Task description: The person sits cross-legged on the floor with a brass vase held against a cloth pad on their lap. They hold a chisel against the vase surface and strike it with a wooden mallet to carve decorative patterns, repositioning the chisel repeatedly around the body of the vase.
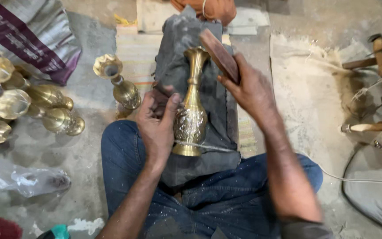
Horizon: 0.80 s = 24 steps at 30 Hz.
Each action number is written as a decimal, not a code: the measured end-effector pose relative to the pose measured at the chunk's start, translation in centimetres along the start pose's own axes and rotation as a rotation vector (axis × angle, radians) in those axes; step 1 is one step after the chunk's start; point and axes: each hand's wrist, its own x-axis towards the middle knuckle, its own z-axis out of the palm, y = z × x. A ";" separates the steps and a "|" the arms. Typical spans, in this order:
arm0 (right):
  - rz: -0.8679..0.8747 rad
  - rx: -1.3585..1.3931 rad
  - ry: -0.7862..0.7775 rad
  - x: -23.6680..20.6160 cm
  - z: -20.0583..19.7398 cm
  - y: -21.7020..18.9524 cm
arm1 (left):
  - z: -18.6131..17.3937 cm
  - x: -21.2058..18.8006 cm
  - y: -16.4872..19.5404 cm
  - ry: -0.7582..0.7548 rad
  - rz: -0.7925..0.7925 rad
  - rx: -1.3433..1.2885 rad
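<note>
A brass vase [191,106] with an embossed belly lies on a dark grey cloth [180,48] over my lap, its flared mouth pointing away from me. My left hand [155,119] grips the vase's belly, thumb across the embossed part. My right hand [248,88] holds a flat brown wooden block [219,55] tilted beside the vase's neck and mouth, close to or touching the rim.
Another brass vase [118,84] lies on the floor just left of my knee. Several more brass vases [27,106] are piled at the far left. Wooden-handled tools [376,62] and a white cord [359,179] lie on the right. Crumpled plastic [27,179] sits lower left.
</note>
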 end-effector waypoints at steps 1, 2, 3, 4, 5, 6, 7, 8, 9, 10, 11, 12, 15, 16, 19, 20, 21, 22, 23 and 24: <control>-0.149 -0.033 0.029 -0.3 -0.7 -0.4 | 0.3 -0.4 0.0 0.003 -0.019 -0.006; -0.297 -0.068 0.066 -0.5 -1.6 -0.6 | 0.6 -0.6 0.0 0.001 -0.033 -0.015; -0.442 -0.104 0.104 -0.8 -2.4 -0.8 | 0.9 -0.7 0.0 -0.004 -0.047 -0.026; -0.461 -0.164 0.086 -0.8 -3.0 -1.1 | 1.1 -0.8 0.0 0.010 -0.043 0.026; -0.495 -0.224 0.078 -0.5 -3.5 -1.5 | 1.3 -0.5 -0.2 0.032 -0.021 0.079; -0.525 -0.284 0.055 -0.5 -4.0 -1.8 | 1.4 -0.7 -0.2 0.058 -0.015 0.132; -0.556 -0.316 0.064 -0.3 -4.4 -2.2 | 1.4 -0.6 -0.4 0.061 -0.022 0.115; -0.589 -0.351 0.078 -0.2 -4.8 -2.6 | 1.4 -0.5 -0.5 0.062 -0.024 0.094; -0.619 -0.384 0.086 -0.1 -5.2 -3.0 | 1.3 -0.6 -0.6 0.065 -0.033 0.077; -0.651 -0.459 0.122 -0.1 -5.5 -3.6 | 1.3 -0.7 -0.8 0.074 -0.013 0.068; -0.688 -0.534 0.163 0.0 -5.8 -4.2 | 1.4 -0.8 -1.0 0.085 0.015 0.061; -0.725 -0.607 0.202 0.1 -6.0 -4.9 | 1.4 -0.9 -1.1 0.099 0.040 0.056; -0.749 -0.661 0.178 0.7 -6.7 -7.2 | 1.2 -1.2 -1.3 0.100 0.024 0.161; -0.798 -0.667 0.192 0.8 -6.9 -7.8 | 1.2 -1.2 -1.4 0.109 0.020 0.159; -0.911 -0.699 0.244 1.0 -7.3 -9.3 | 1.1 -1.1 -1.5 0.123 0.003 0.164; -0.931 -0.717 0.263 1.0 -7.3 -9.7 | 1.1 -1.1 -1.5 0.125 -0.012 0.174; -0.944 -0.724 0.267 1.0 -7.3 -10.0 | 1.1 -1.0 -1.5 0.125 -0.029 0.184; -0.957 -0.731 0.270 1.0 -7.3 -10.2 | 1.1 -1.0 -1.5 0.124 -0.003 0.199; -0.967 -0.729 0.261 1.1 -7.3 -10.4 | 1.1 -1.1 -1.5 0.122 0.024 0.213; -0.976 -0.728 0.254 1.1 -7.3 -10.6 | 1.1 -1.0 -1.5 0.119 0.054 0.226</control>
